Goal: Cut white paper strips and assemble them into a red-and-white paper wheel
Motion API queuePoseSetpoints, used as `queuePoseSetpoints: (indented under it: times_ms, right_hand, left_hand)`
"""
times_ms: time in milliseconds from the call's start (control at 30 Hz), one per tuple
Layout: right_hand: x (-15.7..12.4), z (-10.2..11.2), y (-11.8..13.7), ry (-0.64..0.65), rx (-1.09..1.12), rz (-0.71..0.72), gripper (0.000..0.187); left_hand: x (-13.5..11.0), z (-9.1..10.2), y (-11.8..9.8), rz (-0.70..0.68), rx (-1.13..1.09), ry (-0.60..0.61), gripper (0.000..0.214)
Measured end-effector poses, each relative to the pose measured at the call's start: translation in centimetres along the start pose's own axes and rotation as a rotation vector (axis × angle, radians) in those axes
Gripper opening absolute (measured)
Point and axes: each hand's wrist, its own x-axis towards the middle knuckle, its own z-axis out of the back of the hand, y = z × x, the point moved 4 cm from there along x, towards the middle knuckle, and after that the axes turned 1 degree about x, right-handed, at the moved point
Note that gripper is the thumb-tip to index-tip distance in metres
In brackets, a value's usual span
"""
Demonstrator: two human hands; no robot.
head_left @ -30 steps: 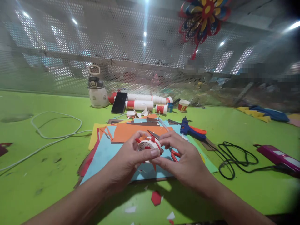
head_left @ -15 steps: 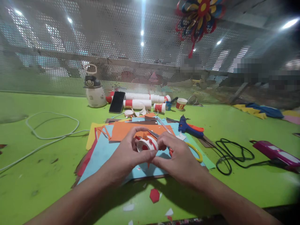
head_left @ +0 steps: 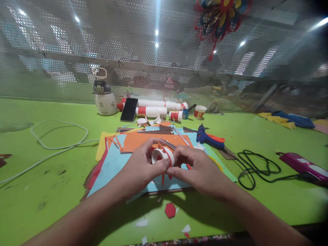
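A small white paper ring with red strips (head_left: pixel 162 156) is held over a stack of coloured paper sheets (head_left: pixel 120 160). My left hand (head_left: pixel 142 169) grips the ring from the left, thumb pressed on its front and fingers curled over its top. My right hand (head_left: pixel 198 169) pinches the ring's right side between thumb and fingers. Red paper strips hang down below the ring between my two thumbs. Scissors with a yellow handle (head_left: pixel 214 162) lie partly hidden under my right hand.
A blue glue gun (head_left: pixel 208 138) lies right of the sheets, with a black cable (head_left: pixel 256 169) and a magenta device (head_left: pixel 303 167) further right. At the back stand a white bottle (head_left: pixel 104 94), a phone (head_left: pixel 129 110) and white-red tubes (head_left: pixel 153 108). A white cable (head_left: pixel 58 141) loops left. Paper scraps (head_left: pixel 170 210) lie near the table's front edge.
The ring has been turned in my fingers and tilted more on edge. My right hand closed in on its right side, covering more of the scissors.
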Motion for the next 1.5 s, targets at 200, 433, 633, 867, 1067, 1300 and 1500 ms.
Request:
queuePoseSetpoints:
  times_ms: [200, 433, 633, 867, 1067, 1300, 1500]
  right_hand:
    - [-0.1, 0.0, -0.7, 0.137, 0.314, -0.077, 0.013]
    - [0.4, 0.4, -1.2, 0.219, 0.465, -0.12, 0.013]
    - [0.7, -0.3, -3.0, 0.228, 0.564, -0.121, 0.013]
    - [0.9, -1.3, -3.6, 0.226, 0.6, -0.192, 0.014]
    - [1.3, -1.8, -4.0, 0.173, 0.588, -0.224, 0.019]
    - [1.2, -1.0, -3.5, 0.13, 0.578, -0.18, 0.017]
    - [0.9, 0.6, -2.4, 0.123, 0.522, -0.109, 0.015]
  left_hand:
    - [0.1, 0.1, -0.2, -0.016, -0.054, 0.047, 0.025]
    - [0.1, -0.1, -0.1, -0.014, -0.074, 0.115, 0.019]
    - [0.5, 0.2, 0.2, 0.046, -0.047, 0.051, 0.021]
    - [1.1, 0.7, 1.5, 0.085, 0.001, 0.007, 0.034]
    - [1.0, 0.6, 1.4, 0.074, -0.005, 0.008, 0.032]
    - [0.1, 0.7, -0.2, 0.014, -0.065, 0.023, 0.049]
    - [-0.2, 1.5, -0.8, -0.011, -0.133, 0.06, 0.073]
